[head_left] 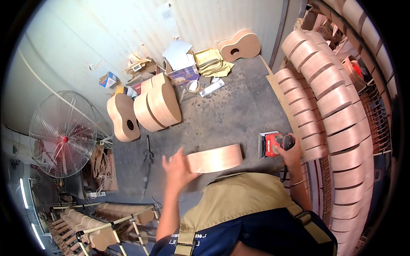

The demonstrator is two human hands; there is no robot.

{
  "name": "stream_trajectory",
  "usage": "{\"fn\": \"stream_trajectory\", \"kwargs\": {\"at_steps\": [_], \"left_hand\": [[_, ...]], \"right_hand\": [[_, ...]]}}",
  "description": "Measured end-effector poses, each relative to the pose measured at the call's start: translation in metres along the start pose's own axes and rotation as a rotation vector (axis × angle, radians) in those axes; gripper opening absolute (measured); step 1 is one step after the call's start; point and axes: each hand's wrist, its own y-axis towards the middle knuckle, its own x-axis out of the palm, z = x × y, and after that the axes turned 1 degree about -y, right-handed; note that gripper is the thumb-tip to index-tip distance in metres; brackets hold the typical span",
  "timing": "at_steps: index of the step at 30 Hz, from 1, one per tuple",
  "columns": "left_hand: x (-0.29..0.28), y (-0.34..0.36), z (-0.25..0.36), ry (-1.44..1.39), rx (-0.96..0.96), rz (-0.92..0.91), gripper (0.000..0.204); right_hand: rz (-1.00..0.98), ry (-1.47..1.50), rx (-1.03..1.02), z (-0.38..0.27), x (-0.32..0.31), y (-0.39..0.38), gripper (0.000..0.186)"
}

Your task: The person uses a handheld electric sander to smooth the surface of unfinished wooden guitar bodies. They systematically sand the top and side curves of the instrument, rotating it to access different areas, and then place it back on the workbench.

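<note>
Guitar body [217, 159] near sander [270, 145] in right grip [291, 156]

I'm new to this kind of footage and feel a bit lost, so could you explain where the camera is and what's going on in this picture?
There's no machine arm here: a person works with two bare hands. The picture comes from a wide fisheye camera on their head, looking down, so straight edges bend near the rim.

The right hand holds a red power tool, apparently a sander. The left hand, fingers spread, is at the left end of a curved wooden piece on a dark table. Also on the table are guitar-shaped bodies, a slim black tool and yellowish sheets.
</note>
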Motion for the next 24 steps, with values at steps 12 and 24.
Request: {"fn": "stream_trajectory", "kwargs": {"at_steps": [12, 24], "left_hand": [[-0.021, 0.075, 0.084, -0.454, 0.285, 0.039, 0.082], [-0.021, 0.056, 0.061, -0.677, 0.271, 0.078, 0.084]], "right_hand": [[-0.224, 0.36, -0.244, -0.11, -0.067, 0.011, 0.07], [-0.693, 0.147, -0.967, -0.279, -0.008, 0.039, 0.057]]}}
